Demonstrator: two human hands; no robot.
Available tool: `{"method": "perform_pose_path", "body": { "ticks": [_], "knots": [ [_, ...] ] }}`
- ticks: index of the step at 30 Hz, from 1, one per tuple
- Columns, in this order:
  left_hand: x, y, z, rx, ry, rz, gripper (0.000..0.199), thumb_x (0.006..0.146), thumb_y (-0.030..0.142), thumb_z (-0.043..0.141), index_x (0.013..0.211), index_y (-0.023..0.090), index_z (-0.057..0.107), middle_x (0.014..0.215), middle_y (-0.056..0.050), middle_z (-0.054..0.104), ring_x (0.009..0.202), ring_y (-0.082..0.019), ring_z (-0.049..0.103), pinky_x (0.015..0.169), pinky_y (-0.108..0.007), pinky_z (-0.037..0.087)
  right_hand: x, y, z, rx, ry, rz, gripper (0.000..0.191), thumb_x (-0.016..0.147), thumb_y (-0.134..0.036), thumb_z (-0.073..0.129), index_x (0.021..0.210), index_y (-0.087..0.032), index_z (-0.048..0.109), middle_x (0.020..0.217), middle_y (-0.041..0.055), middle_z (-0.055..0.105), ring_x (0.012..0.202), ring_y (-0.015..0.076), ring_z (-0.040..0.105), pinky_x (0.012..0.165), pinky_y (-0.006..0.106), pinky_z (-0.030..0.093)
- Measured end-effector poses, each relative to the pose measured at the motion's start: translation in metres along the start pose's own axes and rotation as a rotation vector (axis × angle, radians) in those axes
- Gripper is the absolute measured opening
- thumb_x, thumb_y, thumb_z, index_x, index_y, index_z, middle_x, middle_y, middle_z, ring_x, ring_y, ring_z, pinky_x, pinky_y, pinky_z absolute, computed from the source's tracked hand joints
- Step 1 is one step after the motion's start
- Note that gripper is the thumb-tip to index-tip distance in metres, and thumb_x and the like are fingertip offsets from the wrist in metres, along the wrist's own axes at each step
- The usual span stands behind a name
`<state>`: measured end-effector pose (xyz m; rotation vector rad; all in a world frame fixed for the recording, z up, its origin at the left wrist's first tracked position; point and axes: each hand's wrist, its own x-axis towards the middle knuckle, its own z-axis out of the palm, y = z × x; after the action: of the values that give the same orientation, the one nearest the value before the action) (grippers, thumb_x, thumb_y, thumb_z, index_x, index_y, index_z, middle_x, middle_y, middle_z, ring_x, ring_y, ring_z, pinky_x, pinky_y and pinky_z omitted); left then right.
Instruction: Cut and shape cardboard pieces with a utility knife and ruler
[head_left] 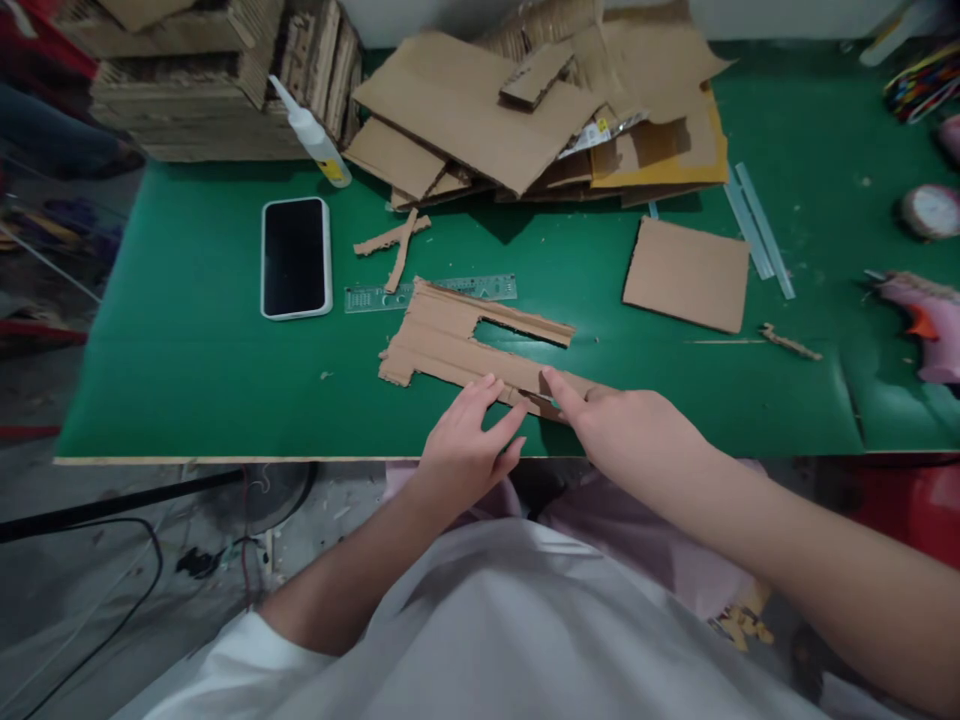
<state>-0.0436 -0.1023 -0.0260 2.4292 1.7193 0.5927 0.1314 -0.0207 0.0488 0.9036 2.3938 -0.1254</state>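
Note:
An irregular cardboard piece (pixel 450 335) with a long notch lies near the front edge of the green table. My left hand (pixel 472 435) rests on its lower edge, fingers apart, holding nothing. My right hand (pixel 615 420) is at the piece's right end, its index finger stretched onto the cardboard; the other fingers are tucked under and what they hold, if anything, is hidden. A narrow slit shows between the two hands. Just behind the piece, partly under it, is a clear ruler (pixel 487 288).
Phone (pixel 295 258) and glue bottle (pixel 319 145) stand left, near crossed cardboard strips (pixel 401 245). Cardboard sheets (pixel 480 100) are heaped at the back, stacked blocks (pixel 187 110) back left. Rightward are a cardboard rectangle (pixel 686 275), glue sticks (pixel 761 230) and a pink glue gun (pixel 937 320).

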Motion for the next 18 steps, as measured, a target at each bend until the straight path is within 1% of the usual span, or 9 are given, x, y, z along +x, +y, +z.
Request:
{"method": "perform_pose_path", "body": {
  "ticks": [7,13,16,18],
  "knots": [
    [0.0,0.0,0.001,0.019,0.021,0.007,0.035,0.084,0.027,0.054,0.116,0.016,0.06,0.12,-0.019,0.054,0.12,-0.032,0.05,0.098,-0.047,0.046,-0.012,0.007,0.003,-0.018,-0.019,0.008,0.071,0.078,-0.006,0.041,0.146,-0.011,0.021,0.078,0.0119,0.069,0.058,0.0192,0.064,0.044,0.026,0.034],
    [0.001,0.001,0.002,0.038,0.041,0.019,0.033,0.082,0.026,0.057,0.113,0.014,0.062,0.117,-0.02,0.055,0.117,-0.033,0.052,0.096,-0.046,0.047,-0.023,0.015,0.014,-0.054,-0.027,0.033,0.07,0.079,-0.008,0.041,0.146,-0.014,0.021,0.084,0.0128,0.068,0.059,0.0189,0.064,0.044,0.025,0.032],
    [0.001,0.0,0.004,0.054,0.057,0.023,0.032,0.082,0.025,0.057,0.113,0.015,0.061,0.117,-0.019,0.056,0.116,-0.033,0.053,0.095,-0.046,0.048,-0.03,0.02,0.02,-0.077,-0.046,0.029,0.069,0.08,-0.009,0.04,0.146,-0.015,0.019,0.089,0.0138,0.068,0.058,0.0187,0.064,0.043,0.025,0.03],
    [0.0,0.0,0.004,0.061,0.059,0.025,0.033,0.082,0.024,0.058,0.113,0.015,0.061,0.116,-0.018,0.055,0.116,-0.033,0.053,0.094,-0.046,0.048,-0.035,0.024,0.023,-0.089,-0.044,0.021,0.069,0.081,-0.01,0.04,0.146,-0.015,0.018,0.089,0.0135,0.068,0.058,0.0181,0.064,0.043,0.025,0.028]
  ]
}}
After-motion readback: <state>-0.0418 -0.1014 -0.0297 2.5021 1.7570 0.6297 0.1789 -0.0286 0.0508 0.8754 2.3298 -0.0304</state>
